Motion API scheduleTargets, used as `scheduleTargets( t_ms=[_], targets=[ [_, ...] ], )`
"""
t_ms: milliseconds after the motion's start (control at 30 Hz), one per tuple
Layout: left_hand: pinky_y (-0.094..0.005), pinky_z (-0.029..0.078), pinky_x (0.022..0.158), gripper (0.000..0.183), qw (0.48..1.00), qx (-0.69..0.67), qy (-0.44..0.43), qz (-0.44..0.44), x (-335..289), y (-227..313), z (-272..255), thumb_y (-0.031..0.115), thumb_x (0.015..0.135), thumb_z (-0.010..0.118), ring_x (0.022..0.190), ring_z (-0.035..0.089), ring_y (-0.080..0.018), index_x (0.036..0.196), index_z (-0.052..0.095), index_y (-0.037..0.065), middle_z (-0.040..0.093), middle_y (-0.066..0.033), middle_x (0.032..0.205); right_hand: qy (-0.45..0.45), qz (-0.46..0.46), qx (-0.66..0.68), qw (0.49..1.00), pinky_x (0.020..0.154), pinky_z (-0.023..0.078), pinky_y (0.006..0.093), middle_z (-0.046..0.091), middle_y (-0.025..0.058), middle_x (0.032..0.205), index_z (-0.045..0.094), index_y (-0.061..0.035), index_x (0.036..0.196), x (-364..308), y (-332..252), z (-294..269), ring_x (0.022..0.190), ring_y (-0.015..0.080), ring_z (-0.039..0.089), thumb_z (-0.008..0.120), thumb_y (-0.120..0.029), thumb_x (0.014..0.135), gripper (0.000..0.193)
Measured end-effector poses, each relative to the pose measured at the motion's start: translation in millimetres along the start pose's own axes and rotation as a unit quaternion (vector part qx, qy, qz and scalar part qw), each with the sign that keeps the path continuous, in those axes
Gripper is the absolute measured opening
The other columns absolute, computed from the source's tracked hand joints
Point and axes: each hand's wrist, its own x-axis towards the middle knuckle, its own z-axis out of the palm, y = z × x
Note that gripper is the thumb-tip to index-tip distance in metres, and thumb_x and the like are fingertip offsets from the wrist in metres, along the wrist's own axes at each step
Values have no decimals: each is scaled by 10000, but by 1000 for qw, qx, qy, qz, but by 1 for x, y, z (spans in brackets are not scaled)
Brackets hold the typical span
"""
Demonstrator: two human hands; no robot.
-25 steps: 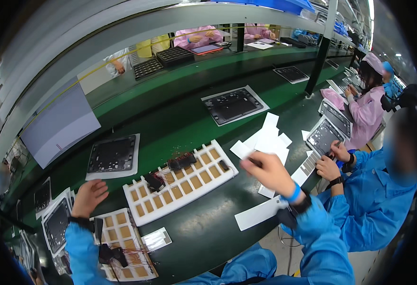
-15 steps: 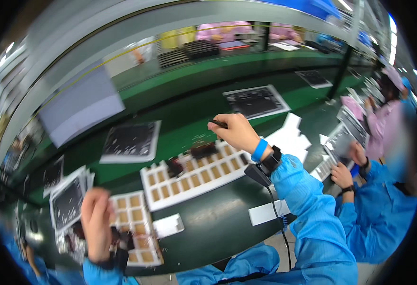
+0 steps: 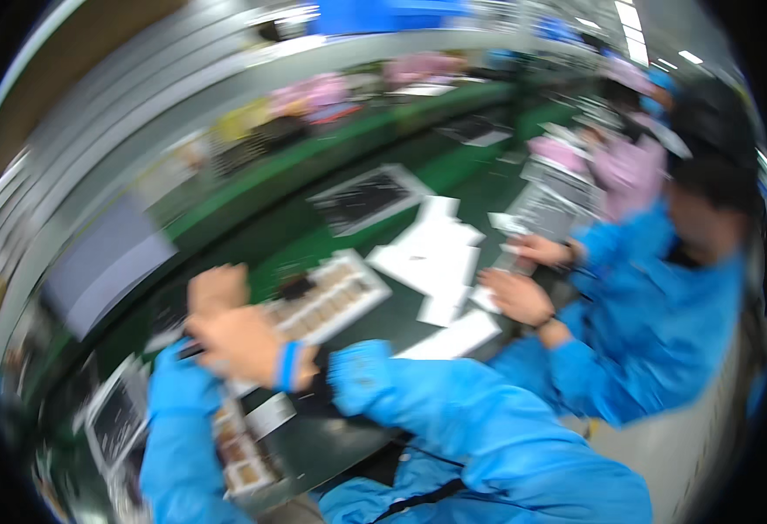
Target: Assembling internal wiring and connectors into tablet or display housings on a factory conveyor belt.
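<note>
Frame is heavily motion-blurred, head is swinging. Near edge: blue sleeves fill the bottom. Small tray [image 3: 244,454] of tan parts sits at the lower left beside a dark-faced tray [image 3: 117,419].

Right hand [image 3: 239,345] has crossed over to the left since half a second ago, when it was out over the far end of the long tray. It now sits right next to the left hand [image 3: 217,288], the two meeting at the left end of the long white compartment tray [image 3: 331,297]. Blue wristband visible on the right wrist. Grip on either hand: cannot tell, fingers are smeared. Something dark shows near the right fingertips, unclear whether it is held.

Left hand has also come up from the small tray to the long tray. My read: both hands are now working one spot at the tray's left end.

Further out: white paper sheets [image 3: 436,253] on the green conveyor belt [image 3: 453,175], a co-worker's hands [image 3: 514,297] near them, then a black panel on white backing [image 3: 366,196].
</note>
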Motion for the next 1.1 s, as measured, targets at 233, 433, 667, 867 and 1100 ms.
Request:
scheduleTargets(
  t_ms=[233,433,667,867,1100],
  targets=[
    [-474,542,639,79,978,79,163,103,-12,-6,8,119,822,651,737,691,-354,817,630,42,682,-171,785,88,-106,28,990,699,501,442,619,166,899,635,12,882,-20,-50,21,811,350,640,704,-204,712,283],
    [-462,557,670,129,983,49,173,39,-13,-4,13,154,857,632,762,703,-354,829,646,29,699,-189,825,116,-178,153,965,661,467,460,620,145,824,584,-31,837,-52,-67,24,761,356,624,658,-177,786,172],
    [-166,399,453,197,606,-770,7,-199,9,-56,1,327,976,637,516,544,-21,921,652,138,608,68,679,50,-47,336,939,699,445,504,578,189,923,533,3,960,-74,-90,8,840,431,595,680,-150,809,260],
    [-197,406,448,232,790,-588,28,-174,20,-126,-11,357,978,591,519,549,-48,937,627,131,601,39,690,10,-7,241,970,673,452,524,619,234,776,583,34,849,-90,-97,11,721,457,591,618,-348,925,391],
    [-223,443,466,221,701,-662,68,-256,-6,-149,4,281,951,572,555,596,-90,898,637,77,622,-2,691,-3,-123,394,911,582,446,434,593,189,674,602,-18,774,-130,-115,25,634,356,592,617,-299,953,334]
  ],
)
